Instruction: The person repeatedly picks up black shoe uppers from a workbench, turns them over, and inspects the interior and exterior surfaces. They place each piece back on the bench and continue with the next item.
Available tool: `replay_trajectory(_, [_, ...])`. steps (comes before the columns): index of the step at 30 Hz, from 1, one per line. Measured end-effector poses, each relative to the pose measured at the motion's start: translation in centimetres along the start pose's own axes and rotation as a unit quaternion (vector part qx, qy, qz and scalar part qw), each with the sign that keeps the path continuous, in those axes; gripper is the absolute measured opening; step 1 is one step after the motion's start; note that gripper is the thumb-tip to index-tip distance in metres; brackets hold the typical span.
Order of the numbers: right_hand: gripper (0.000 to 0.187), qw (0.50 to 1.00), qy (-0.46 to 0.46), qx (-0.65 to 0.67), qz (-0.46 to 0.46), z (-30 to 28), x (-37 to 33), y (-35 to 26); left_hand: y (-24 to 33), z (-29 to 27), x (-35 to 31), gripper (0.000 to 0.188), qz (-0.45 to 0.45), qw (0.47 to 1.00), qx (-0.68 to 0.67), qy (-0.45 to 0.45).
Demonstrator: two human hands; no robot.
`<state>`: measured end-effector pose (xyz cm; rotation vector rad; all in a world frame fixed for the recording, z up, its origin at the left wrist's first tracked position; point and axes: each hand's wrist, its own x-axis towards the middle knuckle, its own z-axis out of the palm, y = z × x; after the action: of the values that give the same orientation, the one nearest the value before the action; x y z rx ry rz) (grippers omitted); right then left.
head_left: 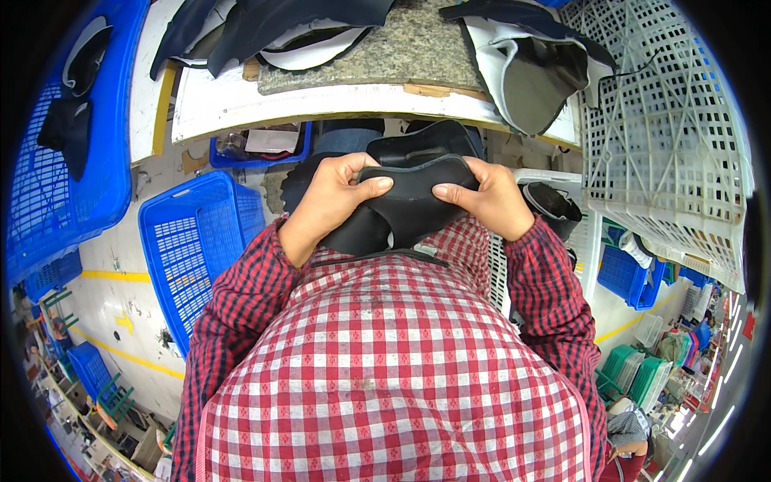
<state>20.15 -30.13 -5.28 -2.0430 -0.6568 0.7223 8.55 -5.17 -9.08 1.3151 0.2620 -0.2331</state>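
Above my lap, a black boot upper [418,193] is stretched between both hands, its curved top edge facing away from me. My left hand [333,197] pinches its left side, thumb on the near face and fingers partly hidden behind. At its right side my right hand [494,197] grips the same edge in the same way. The lower part of the upper hangs toward the apron [385,337]. Just beyond it shows another black piece [422,143] with a slot-like opening; whether the two are joined I cannot tell.
Dark uppers with white lining [321,50] lie on the workbench [225,104], by a speckled stone slab [409,56]; another upper [546,76] overhangs its edge. Blue crates [189,249] stand at left. At right are a white crate [658,136] and a lower one holding black pieces [552,199].
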Motion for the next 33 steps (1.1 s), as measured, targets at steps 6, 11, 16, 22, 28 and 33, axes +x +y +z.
replay_trajectory(6, [0.032,0.996,0.004,0.036,-0.08,0.3,-0.7,-0.6,2.0,0.3,0.1,0.027,0.064,0.989,0.092,-0.099])
replay_trajectory(11, [0.032,0.995,0.024,-0.011,-0.096,0.3,-1.8,-2.1,3.4,1.5,-0.7,0.018,0.098,0.98,0.152,-0.084])
replay_trajectory(16, [0.034,0.997,0.016,0.026,-0.072,0.2,-2.1,-2.0,2.8,2.0,-1.1,0.017,0.12,0.979,0.16,-0.047])
replay_trajectory(22, [0.032,0.996,-0.037,0.011,-0.074,0.2,-1.6,-1.6,-0.2,-1.2,-1.4,0.019,0.173,0.963,0.202,-0.031])
replay_trajectory(28, [0.028,0.996,0.039,-0.04,-0.067,1.9,-2.0,-5.9,2.2,-4.0,-5.2,0.025,0.27,0.936,0.223,0.048])
replay_trajectory(33, [0.03,0.941,0.151,-0.079,-0.293,-1.8,0.4,-10.1,12.9,-9.0,-13.7,0.019,0.366,0.786,0.393,0.305])
